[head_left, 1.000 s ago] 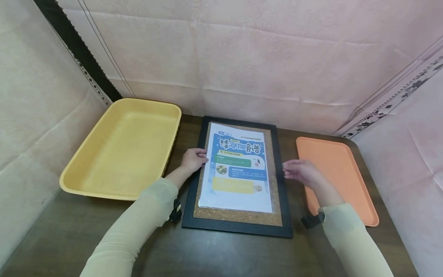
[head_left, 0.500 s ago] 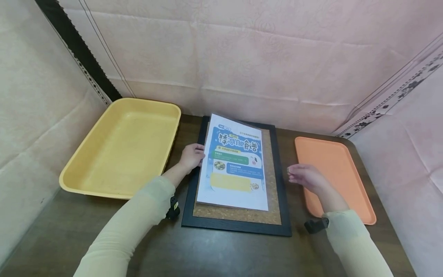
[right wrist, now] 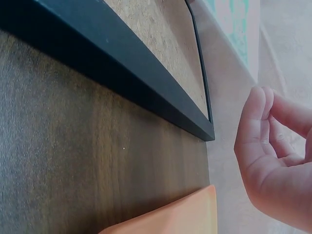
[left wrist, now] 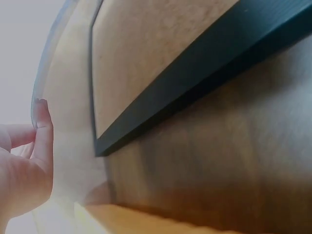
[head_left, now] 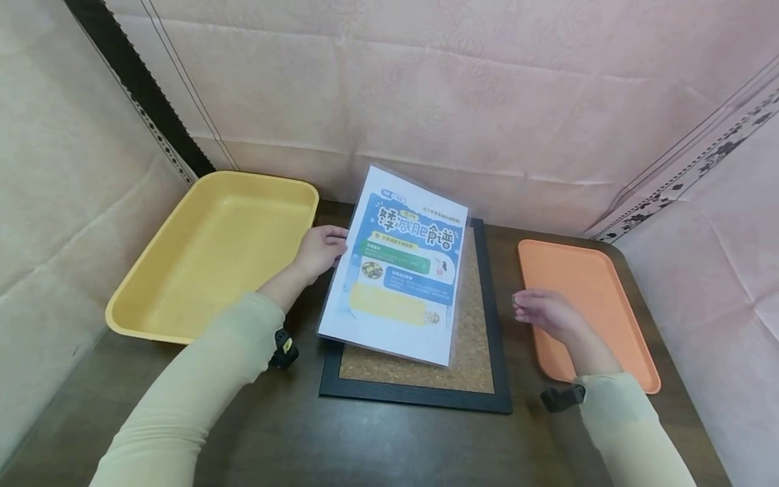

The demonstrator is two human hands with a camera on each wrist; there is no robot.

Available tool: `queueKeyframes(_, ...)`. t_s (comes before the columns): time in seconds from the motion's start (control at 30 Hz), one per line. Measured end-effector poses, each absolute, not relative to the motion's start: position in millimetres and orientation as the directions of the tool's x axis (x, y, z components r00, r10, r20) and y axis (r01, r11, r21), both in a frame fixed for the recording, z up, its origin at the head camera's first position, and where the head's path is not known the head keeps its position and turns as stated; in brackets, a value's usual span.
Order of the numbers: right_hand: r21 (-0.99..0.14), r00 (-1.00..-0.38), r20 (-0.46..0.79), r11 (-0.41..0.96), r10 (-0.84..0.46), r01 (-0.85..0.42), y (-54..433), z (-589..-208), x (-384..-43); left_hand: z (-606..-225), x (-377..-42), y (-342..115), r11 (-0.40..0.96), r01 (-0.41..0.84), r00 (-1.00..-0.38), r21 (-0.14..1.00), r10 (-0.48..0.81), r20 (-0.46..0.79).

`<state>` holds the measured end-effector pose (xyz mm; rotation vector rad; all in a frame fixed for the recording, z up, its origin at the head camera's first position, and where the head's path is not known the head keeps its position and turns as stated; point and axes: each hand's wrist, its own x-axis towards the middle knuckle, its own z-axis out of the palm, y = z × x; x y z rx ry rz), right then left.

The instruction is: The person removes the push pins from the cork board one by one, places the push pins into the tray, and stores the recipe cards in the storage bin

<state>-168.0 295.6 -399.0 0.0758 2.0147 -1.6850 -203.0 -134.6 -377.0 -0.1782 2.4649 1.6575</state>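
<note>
My left hand pinches the left edge of a laminated poster with blue, green and yellow panels and Chinese lettering. The poster is tilted and lifted off a black-framed cork board, hiding much of it. In the left wrist view, thumb and finger hold the sheet's edge, with the black frame beyond. My right hand hovers between the board and the orange tray. Its fingers curl loosely with the tips by the thumb, and the right wrist view shows nothing visible between them.
A deep yellow tub stands at the left on the dark wooden table. At the right lies a shallow orange tray, partly under the right forearm. Pale pink cloth walls in the back and both sides.
The poster has come up off the cork board, shifting left and tilting clockwise, with the left hand moving up and left. The right hand has drawn slightly right, away from the board.
</note>
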Motion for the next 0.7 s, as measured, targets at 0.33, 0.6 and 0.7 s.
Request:
queueKeyframes(0.33, -0.916, -0.868, -0.397, 0.191, -0.300, 0.352, 298, -399, -165, -341, -212, -178, 0.377, -0.154, -0.988, 0.913, -0.066, -0.139)
queueKeyframes(0.6, -0.920, -0.869, -0.387, 0.186, -0.307, 0.344, 301, -400, -164, -314, -210, -221, 0.446, -0.148, -0.988, 0.883, -0.103, -0.113)
queueKeyframes(0.7, -0.921, -0.870, -0.384, 0.189, -0.309, 0.340, 302, -400, -164, -308, -207, -241, 0.468, -0.145, -0.987, 0.872, -0.133, -0.092)
